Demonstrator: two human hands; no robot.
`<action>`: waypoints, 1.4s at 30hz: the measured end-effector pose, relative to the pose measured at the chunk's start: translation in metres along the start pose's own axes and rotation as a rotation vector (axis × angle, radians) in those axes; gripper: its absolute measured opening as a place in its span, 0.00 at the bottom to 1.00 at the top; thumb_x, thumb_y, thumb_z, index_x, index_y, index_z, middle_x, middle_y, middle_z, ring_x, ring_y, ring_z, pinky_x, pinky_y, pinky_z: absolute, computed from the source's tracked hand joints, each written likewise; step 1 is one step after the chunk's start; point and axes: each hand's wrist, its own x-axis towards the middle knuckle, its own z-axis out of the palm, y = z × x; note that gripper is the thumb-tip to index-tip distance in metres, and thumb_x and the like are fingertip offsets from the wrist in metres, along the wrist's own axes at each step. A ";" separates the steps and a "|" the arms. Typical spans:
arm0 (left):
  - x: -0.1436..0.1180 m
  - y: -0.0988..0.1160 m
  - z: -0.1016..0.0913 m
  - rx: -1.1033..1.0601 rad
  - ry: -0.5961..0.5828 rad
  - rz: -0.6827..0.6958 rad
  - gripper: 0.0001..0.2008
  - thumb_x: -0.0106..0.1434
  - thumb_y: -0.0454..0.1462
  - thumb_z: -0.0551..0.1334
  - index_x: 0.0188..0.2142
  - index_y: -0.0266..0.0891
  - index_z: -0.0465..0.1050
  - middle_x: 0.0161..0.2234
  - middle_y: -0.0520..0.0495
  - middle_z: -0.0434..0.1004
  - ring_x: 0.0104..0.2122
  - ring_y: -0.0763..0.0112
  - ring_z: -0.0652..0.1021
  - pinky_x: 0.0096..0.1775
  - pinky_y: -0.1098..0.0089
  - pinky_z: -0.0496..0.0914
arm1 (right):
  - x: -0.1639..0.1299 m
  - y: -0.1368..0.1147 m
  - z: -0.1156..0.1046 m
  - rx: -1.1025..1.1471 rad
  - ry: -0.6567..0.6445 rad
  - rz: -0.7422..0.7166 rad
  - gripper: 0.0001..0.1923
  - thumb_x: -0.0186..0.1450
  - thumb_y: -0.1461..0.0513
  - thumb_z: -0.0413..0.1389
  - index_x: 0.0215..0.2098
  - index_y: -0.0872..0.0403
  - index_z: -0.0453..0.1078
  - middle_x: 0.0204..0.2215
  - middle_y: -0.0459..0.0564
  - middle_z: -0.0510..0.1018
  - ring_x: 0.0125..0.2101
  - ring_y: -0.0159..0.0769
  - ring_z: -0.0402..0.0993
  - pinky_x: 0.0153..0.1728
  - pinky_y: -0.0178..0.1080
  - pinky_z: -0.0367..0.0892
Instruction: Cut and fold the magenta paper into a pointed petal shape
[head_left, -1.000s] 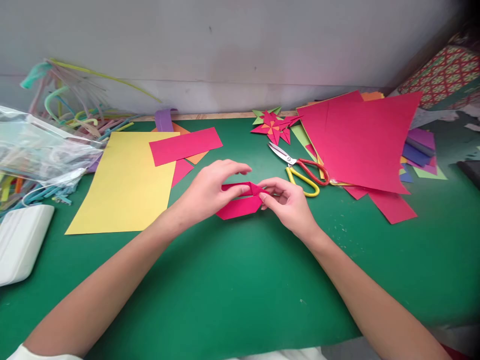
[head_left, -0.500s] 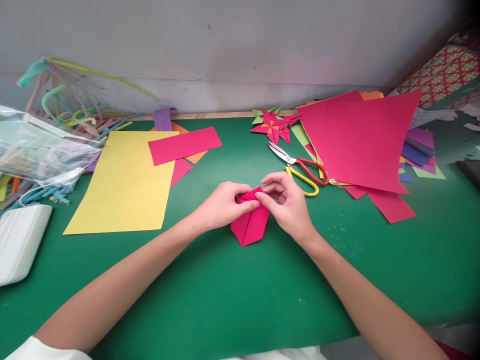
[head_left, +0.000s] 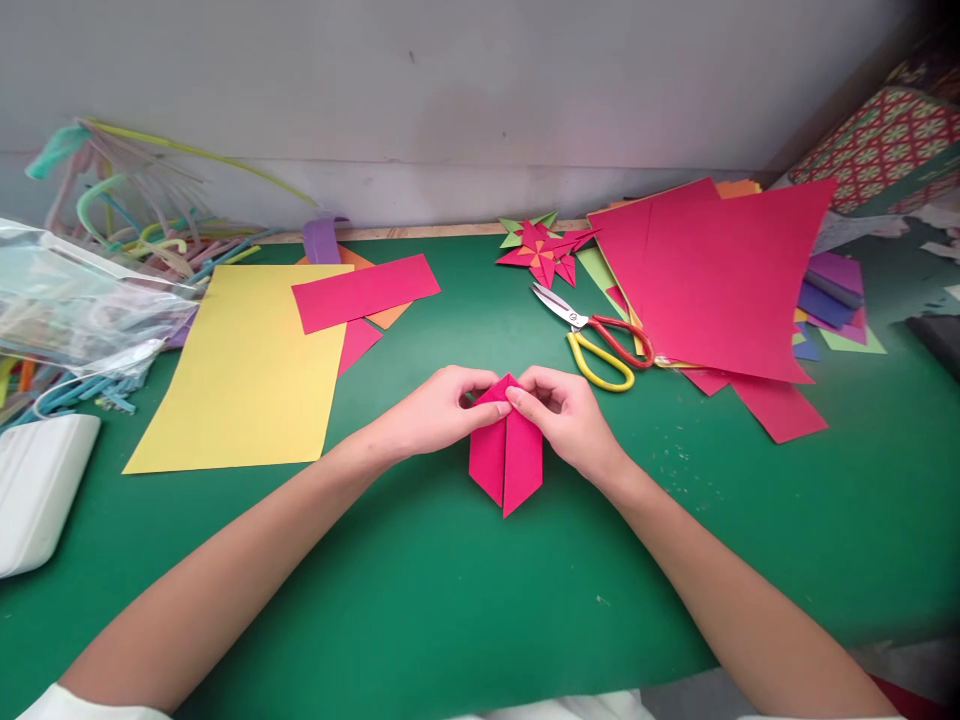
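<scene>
A folded red paper (head_left: 506, 465) is held over the green tabletop, pointed at top and bottom with a seam down its middle. My left hand (head_left: 454, 408) pinches its upper left side, thumb lying on the front. On the upper right side my right hand (head_left: 566, 412) grips it the same way, its thumb meeting the left one near the top point. The other fingers of both hands curl behind the paper and are partly hidden. Just beyond my right hand lie scissors (head_left: 585, 335) with one red and one yellow handle.
A yellow sheet (head_left: 247, 370) and a red strip (head_left: 366, 292) lie to the left. Folded paper stars (head_left: 541, 250) rest near the wall. Large red sheets (head_left: 720, 280) are stacked at right. Pipe cleaners (head_left: 120, 220), a clear plastic bag (head_left: 75, 300) and a white device (head_left: 49, 490) occupy the far left.
The folded paper has turned more upright, its lower point now straight down and slightly lower. My right hand's fingers, spread before, have curled in behind it.
</scene>
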 end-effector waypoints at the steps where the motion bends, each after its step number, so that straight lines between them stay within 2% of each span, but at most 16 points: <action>1: 0.000 0.000 -0.001 -0.007 -0.005 -0.009 0.14 0.70 0.45 0.62 0.33 0.37 0.73 0.30 0.53 0.69 0.30 0.72 0.67 0.31 0.70 0.59 | 0.000 0.000 0.000 0.007 -0.005 0.007 0.16 0.71 0.52 0.61 0.30 0.52 0.69 0.26 0.43 0.71 0.28 0.33 0.65 0.29 0.37 0.59; 4: 0.000 -0.001 0.000 -0.054 0.008 -0.034 0.14 0.69 0.45 0.63 0.33 0.37 0.73 0.29 0.53 0.69 0.30 0.72 0.67 0.31 0.70 0.59 | 0.001 0.000 0.001 0.019 -0.015 0.012 0.17 0.72 0.51 0.60 0.30 0.52 0.69 0.26 0.43 0.70 0.28 0.33 0.64 0.29 0.37 0.58; 9: 0.000 -0.004 0.006 -0.138 0.001 -0.049 0.17 0.67 0.46 0.64 0.28 0.38 0.67 0.27 0.54 0.64 0.29 0.74 0.64 0.31 0.70 0.58 | 0.002 0.000 0.000 -0.005 -0.019 0.005 0.19 0.73 0.51 0.58 0.28 0.53 0.68 0.25 0.42 0.66 0.27 0.32 0.59 0.28 0.37 0.56; 15: -0.002 -0.001 -0.003 -0.094 -0.152 -0.013 0.16 0.65 0.47 0.66 0.29 0.38 0.67 0.28 0.55 0.62 0.29 0.74 0.62 0.30 0.71 0.56 | 0.001 -0.002 -0.006 -0.125 -0.136 -0.010 0.20 0.73 0.52 0.57 0.26 0.53 0.67 0.24 0.42 0.67 0.27 0.32 0.60 0.29 0.37 0.55; 19: -0.001 -0.001 -0.008 -0.082 -0.105 -0.011 0.19 0.64 0.49 0.66 0.26 0.39 0.65 0.26 0.55 0.61 0.27 0.74 0.60 0.28 0.71 0.55 | 0.002 -0.005 -0.007 -0.070 -0.190 0.017 0.18 0.74 0.50 0.56 0.31 0.53 0.70 0.28 0.43 0.70 0.29 0.33 0.63 0.30 0.36 0.58; 22: -0.001 -0.001 -0.007 -0.110 -0.060 -0.025 0.20 0.64 0.49 0.66 0.26 0.39 0.65 0.26 0.54 0.62 0.27 0.73 0.62 0.28 0.71 0.56 | 0.003 -0.005 -0.007 -0.028 -0.168 0.035 0.20 0.73 0.48 0.57 0.31 0.52 0.69 0.28 0.43 0.70 0.29 0.33 0.64 0.30 0.36 0.59; 26: -0.002 0.000 -0.008 -0.072 -0.086 -0.026 0.23 0.65 0.51 0.66 0.25 0.40 0.61 0.24 0.55 0.59 0.25 0.74 0.59 0.27 0.71 0.54 | 0.004 -0.003 -0.010 -0.133 -0.138 0.000 0.22 0.73 0.48 0.57 0.27 0.52 0.68 0.25 0.43 0.68 0.27 0.33 0.62 0.28 0.37 0.57; 28: -0.003 0.001 -0.010 -0.030 -0.105 -0.007 0.23 0.67 0.52 0.64 0.25 0.39 0.63 0.24 0.54 0.59 0.25 0.75 0.59 0.26 0.71 0.53 | 0.003 -0.002 -0.011 -0.197 -0.146 -0.035 0.22 0.74 0.49 0.57 0.27 0.52 0.68 0.24 0.43 0.67 0.27 0.33 0.61 0.29 0.37 0.56; 31: -0.003 0.003 -0.011 0.004 -0.070 0.018 0.22 0.69 0.52 0.61 0.27 0.39 0.67 0.24 0.54 0.61 0.25 0.74 0.61 0.26 0.71 0.54 | 0.002 -0.001 -0.010 -0.235 -0.147 -0.058 0.22 0.74 0.50 0.57 0.26 0.52 0.68 0.24 0.43 0.66 0.27 0.33 0.60 0.29 0.38 0.54; 36: -0.003 0.004 -0.009 -0.085 0.012 0.022 0.23 0.69 0.51 0.63 0.25 0.38 0.65 0.24 0.54 0.59 0.26 0.74 0.60 0.27 0.71 0.54 | 0.004 -0.002 -0.007 0.052 -0.146 0.081 0.23 0.69 0.43 0.61 0.28 0.53 0.71 0.26 0.44 0.70 0.27 0.33 0.63 0.29 0.37 0.59; 38: -0.003 0.003 -0.008 -0.164 0.067 0.017 0.24 0.69 0.51 0.64 0.24 0.38 0.64 0.23 0.54 0.58 0.25 0.75 0.60 0.27 0.71 0.54 | 0.006 -0.001 -0.007 0.190 -0.128 0.158 0.26 0.68 0.39 0.60 0.29 0.53 0.72 0.26 0.44 0.71 0.26 0.33 0.63 0.28 0.36 0.59; 40: -0.001 0.000 -0.007 -0.285 0.154 0.007 0.23 0.68 0.51 0.66 0.25 0.38 0.66 0.22 0.55 0.58 0.22 0.77 0.59 0.24 0.72 0.52 | 0.009 0.002 -0.010 0.314 -0.055 0.222 0.28 0.68 0.37 0.57 0.32 0.52 0.74 0.27 0.46 0.73 0.26 0.35 0.66 0.27 0.37 0.62; 42: 0.001 -0.003 -0.005 -0.443 0.252 0.004 0.21 0.67 0.50 0.67 0.28 0.39 0.67 0.22 0.56 0.60 0.19 0.79 0.61 0.21 0.73 0.51 | 0.013 0.007 -0.014 0.433 0.058 0.250 0.25 0.68 0.39 0.57 0.36 0.51 0.75 0.32 0.49 0.77 0.30 0.38 0.70 0.27 0.38 0.65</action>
